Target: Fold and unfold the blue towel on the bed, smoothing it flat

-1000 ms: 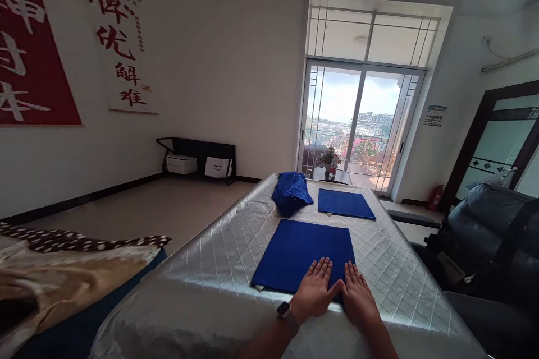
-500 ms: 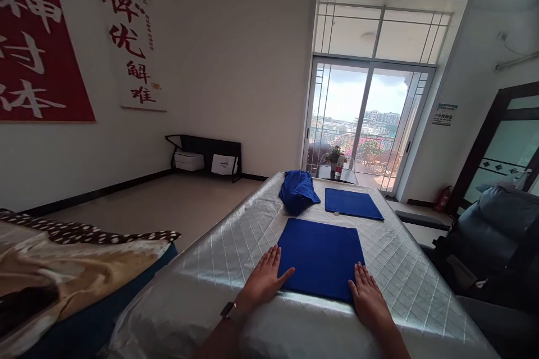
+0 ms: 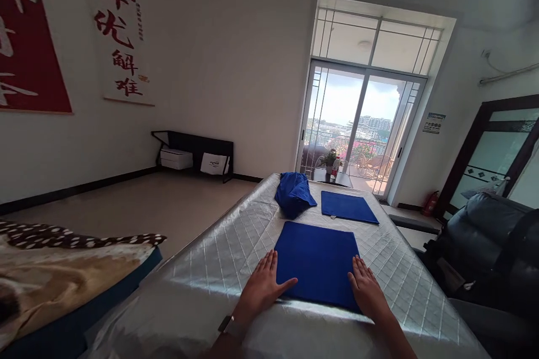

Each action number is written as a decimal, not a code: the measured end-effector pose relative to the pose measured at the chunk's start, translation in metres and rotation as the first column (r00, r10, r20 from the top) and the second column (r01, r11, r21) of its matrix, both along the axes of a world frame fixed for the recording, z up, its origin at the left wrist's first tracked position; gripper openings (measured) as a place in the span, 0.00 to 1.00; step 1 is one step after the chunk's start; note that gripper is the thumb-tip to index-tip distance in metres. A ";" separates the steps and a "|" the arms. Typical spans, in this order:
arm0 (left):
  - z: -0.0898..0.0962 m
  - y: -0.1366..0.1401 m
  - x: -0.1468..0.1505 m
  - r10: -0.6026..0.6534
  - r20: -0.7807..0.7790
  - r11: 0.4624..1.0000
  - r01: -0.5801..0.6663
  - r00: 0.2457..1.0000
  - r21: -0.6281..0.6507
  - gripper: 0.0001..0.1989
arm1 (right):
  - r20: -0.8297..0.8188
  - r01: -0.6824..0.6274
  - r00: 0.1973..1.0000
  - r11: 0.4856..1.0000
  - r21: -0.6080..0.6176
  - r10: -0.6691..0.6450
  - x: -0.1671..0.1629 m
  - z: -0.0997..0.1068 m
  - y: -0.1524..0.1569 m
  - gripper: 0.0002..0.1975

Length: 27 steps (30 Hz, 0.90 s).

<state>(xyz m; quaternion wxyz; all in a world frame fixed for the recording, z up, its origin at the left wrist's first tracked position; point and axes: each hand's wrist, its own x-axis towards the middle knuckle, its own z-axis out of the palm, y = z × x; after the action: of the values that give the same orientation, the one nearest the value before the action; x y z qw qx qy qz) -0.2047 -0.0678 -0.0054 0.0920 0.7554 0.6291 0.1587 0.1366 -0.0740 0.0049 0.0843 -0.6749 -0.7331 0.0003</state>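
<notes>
A flat blue square of folded cloth (image 3: 315, 261) lies on the silver quilted bed cover (image 3: 223, 247) in front of me. My left hand (image 3: 261, 283) rests along its left edge, fingers stretched forward and thumb spread over the near left corner. Along the right edge lies my right hand (image 3: 366, 286), flat, with its fingers pointing away from me. Beyond it sits another flat blue square of folded cloth (image 3: 349, 206), with a small pale tag at its near edge. A crumpled blue cloth (image 3: 293, 193) is heaped to the left of that one.
A second bed with a tan and brown dotted blanket (image 3: 84, 269) stands at the left. On the right is a dark padded chair (image 3: 484, 241). A small table with a plant (image 3: 330, 158) and a bottle (image 3: 336, 168) stands past the bed's far end.
The view has turned slightly to the right. My right hand has shifted a little up along the cloth's right edge; the left hand stays at the left edge.
</notes>
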 end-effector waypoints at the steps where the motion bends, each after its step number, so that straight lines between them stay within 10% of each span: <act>1: 0.000 0.000 0.000 -0.007 0.003 1.000 0.007 1.000 0.010 0.57 | -0.006 -0.005 1.000 1.000 -0.003 0.005 -0.001 0.004 0.007 0.33; 27: 0.011 0.010 0.035 0.096 -0.073 0.986 -0.085 0.993 0.145 0.46 | -0.061 0.087 0.994 0.996 -0.009 -0.087 -0.001 -0.023 0.054 0.35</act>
<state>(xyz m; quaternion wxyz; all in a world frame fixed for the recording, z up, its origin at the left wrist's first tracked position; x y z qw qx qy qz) -0.1693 -0.0575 0.0058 0.0056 0.7363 0.6531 0.1769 0.1353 -0.0197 -0.0177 0.1045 -0.7062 -0.7000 0.0198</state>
